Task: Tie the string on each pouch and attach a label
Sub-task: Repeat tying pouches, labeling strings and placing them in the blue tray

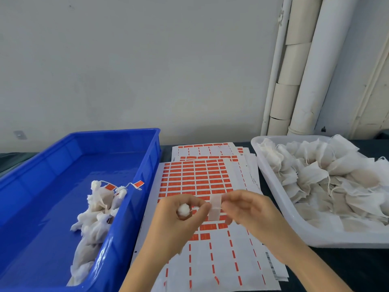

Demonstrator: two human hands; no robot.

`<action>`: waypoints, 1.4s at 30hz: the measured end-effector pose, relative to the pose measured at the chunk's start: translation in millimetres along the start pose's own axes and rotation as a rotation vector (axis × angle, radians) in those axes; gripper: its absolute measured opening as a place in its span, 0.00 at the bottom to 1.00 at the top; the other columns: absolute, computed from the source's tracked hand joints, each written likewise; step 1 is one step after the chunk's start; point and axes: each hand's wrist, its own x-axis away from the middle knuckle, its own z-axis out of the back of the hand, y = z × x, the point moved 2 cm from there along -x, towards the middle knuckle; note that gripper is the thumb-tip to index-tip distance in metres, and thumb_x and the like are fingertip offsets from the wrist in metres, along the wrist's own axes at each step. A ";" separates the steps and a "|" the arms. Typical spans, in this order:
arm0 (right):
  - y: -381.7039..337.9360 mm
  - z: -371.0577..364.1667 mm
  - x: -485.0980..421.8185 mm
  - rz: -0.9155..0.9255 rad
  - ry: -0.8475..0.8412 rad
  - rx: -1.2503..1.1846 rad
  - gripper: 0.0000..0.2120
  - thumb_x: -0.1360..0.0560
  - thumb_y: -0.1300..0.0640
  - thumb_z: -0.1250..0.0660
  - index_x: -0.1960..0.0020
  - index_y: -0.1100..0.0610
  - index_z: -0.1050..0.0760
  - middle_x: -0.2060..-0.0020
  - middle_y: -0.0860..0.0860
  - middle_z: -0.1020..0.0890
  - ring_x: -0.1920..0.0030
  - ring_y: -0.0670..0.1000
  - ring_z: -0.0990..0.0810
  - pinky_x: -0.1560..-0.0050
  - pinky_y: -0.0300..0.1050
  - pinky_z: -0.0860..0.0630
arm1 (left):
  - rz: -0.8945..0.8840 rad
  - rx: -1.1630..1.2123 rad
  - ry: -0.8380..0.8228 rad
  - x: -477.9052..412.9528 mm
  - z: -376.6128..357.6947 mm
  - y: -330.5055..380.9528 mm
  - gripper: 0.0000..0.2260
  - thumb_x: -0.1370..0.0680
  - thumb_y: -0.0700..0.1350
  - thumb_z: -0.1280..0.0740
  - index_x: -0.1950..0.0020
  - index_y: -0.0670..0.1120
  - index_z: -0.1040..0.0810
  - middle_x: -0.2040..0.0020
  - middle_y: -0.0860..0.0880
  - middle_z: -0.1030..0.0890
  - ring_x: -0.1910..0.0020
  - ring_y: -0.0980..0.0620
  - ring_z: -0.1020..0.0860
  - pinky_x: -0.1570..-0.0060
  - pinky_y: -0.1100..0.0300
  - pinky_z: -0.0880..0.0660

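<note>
Pouches (99, 211) already tied and tagged lie in a heap in the blue bin (52, 157) at the far left, their red labels trailing on strings over the rim.

Right of the bin, held above the label sheets (195, 178), the left hand (179, 216) is curled round the pouch in work (183, 209). Only its gathered white neck shows between thumb and fingers. A short run of string (195, 208) seems to lead from that neck toward the label (215, 207), though fingers hide most of it.

The label stands upright between the two hands with its pale back toward the camera. The right hand (250, 209) pinches its right edge with thumb and fingertips.

This looks like the labelling step, with the tie probably done:
- Keep the string taut and centred on the sticky side.
- Fold the label over it so the halves meet squarely. A skewed fold leaves glue exposed, and it would catch on the thin cloth.
- Press from the fold outward, then drop the pouch into the bin.

Peeling the next label should be easy, since the top sheet still has many left.

Farther right, the white tray (273, 186) on the dark surface (357, 270) holds a large pile of loose pouches (328, 178) still to be tied — most of the job remains.
</note>
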 end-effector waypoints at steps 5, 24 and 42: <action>8.1 -4.9 2.6 0.040 0.140 0.009 0.13 0.37 0.45 0.30 0.56 0.51 0.17 0.64 0.43 0.15 0.61 0.44 0.17 0.62 0.29 0.24 | 0.005 -0.002 0.007 -0.4 -1.9 -0.5 0.04 0.29 0.49 0.26 0.64 0.57 0.19 0.64 0.64 0.19 0.58 0.64 0.20 0.66 0.75 0.27; 12.2 -11.4 -7.1 0.117 0.141 0.126 0.09 0.30 0.53 0.26 0.51 0.45 0.20 0.59 0.38 0.16 0.55 0.41 0.17 0.58 0.30 0.23 | 0.100 0.050 0.002 0.5 -4.0 -6.7 0.03 0.29 0.50 0.27 0.63 0.55 0.18 0.65 0.64 0.19 0.59 0.66 0.21 0.68 0.76 0.28; 5.7 -4.5 -7.2 0.094 0.018 0.042 0.14 0.35 0.45 0.28 0.52 0.49 0.18 0.57 0.43 0.15 0.54 0.45 0.16 0.51 0.37 0.20 | 0.200 0.063 0.000 0.6 -8.4 -10.7 0.03 0.29 0.48 0.26 0.62 0.55 0.17 0.66 0.62 0.18 0.59 0.66 0.21 0.71 0.76 0.28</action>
